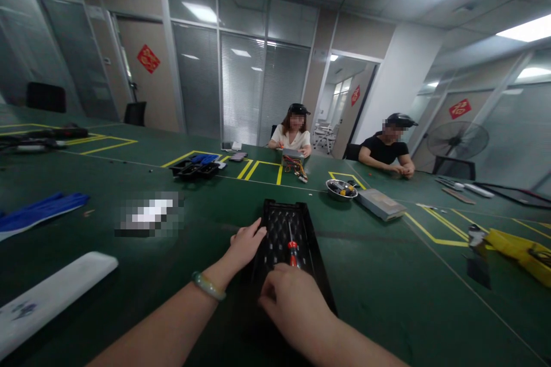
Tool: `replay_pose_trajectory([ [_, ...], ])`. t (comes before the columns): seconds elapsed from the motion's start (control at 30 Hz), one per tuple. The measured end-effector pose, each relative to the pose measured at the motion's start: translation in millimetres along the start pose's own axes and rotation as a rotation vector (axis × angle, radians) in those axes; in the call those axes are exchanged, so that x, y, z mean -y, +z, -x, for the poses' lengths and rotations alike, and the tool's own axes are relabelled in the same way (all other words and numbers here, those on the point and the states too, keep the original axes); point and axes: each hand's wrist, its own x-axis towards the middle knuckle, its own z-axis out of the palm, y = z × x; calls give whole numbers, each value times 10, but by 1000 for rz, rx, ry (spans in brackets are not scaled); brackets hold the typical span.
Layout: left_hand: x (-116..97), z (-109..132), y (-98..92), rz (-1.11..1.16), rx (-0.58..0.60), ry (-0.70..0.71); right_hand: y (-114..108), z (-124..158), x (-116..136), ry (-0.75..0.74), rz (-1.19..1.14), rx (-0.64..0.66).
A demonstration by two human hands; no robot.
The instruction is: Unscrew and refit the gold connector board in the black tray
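A black plastic tray with a perforated bottom lies on the green table straight ahead. A red-handled screwdriver rests inside it. My left hand, with a green bangle on the wrist, grips the tray's left rim, fingers curled over the edge. My right hand lies over the tray's near end, fingers bent down; what they hold, if anything, is hidden.
Two people sit at the far side of the green table. Between us lie a metal bowl, a grey box and black trays. A white board and blue gloves lie left; a yellow part lies right.
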Motion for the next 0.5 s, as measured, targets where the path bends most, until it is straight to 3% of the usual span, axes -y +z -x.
replay_pose_trajectory([
  [0.17,15,-22,23,10,-7,9,21,-96,-191,53,-6,-99],
  [0.23,17,-28,30,12,-6,5,-66,-104,-226,46,-61,-155],
  [0.3,13,-26,32,12,-4,4,-274,-30,-207,9,-278,-255],
  [0.43,-4,1,20,0,-14,15,-892,399,-129,-170,-1006,-426],
  [0.5,-8,15,11,-7,-48,8,-1107,662,-169,-276,-1132,-523],
])
